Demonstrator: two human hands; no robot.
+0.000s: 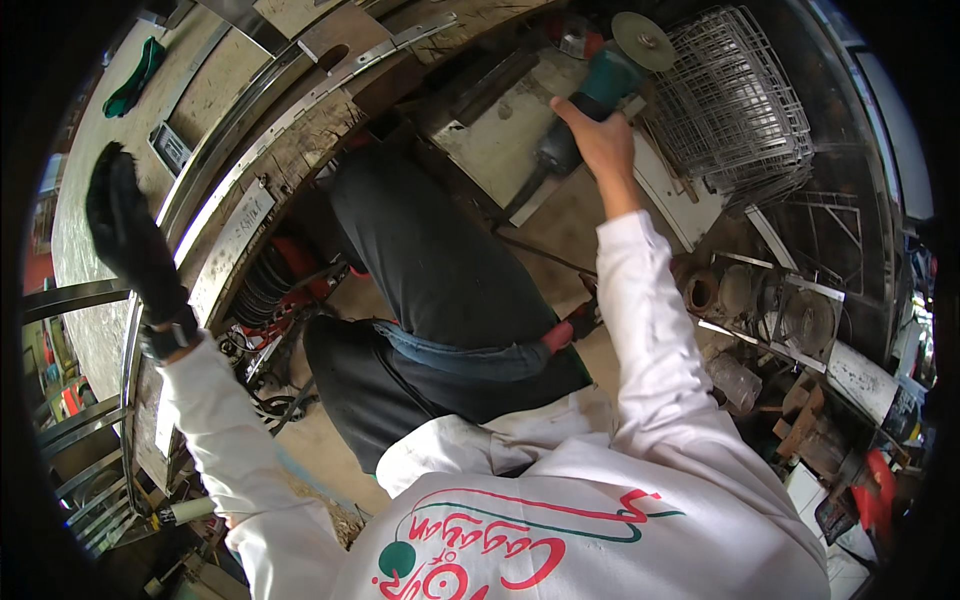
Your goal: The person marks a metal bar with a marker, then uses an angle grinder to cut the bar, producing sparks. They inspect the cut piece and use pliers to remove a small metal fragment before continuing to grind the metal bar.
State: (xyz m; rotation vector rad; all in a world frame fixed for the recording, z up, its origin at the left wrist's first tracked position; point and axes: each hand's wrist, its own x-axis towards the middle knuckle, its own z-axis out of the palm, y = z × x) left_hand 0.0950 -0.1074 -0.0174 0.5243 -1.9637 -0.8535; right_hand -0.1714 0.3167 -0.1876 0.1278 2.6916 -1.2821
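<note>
Teal angle grinder (606, 80) in curled right grip (603, 138), black-gloved left grip (122, 220) unclenched, empty.

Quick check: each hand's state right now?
Left hand: gloved, open, nothing visibly held.
Right hand: bare, closed on the grinder.

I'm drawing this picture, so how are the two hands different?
The left hand wears a black glove; the right hand is bare. The left hand is held out with nothing visible in it; the right hand grips a grinder. Both come out of white sleeves.
</note>
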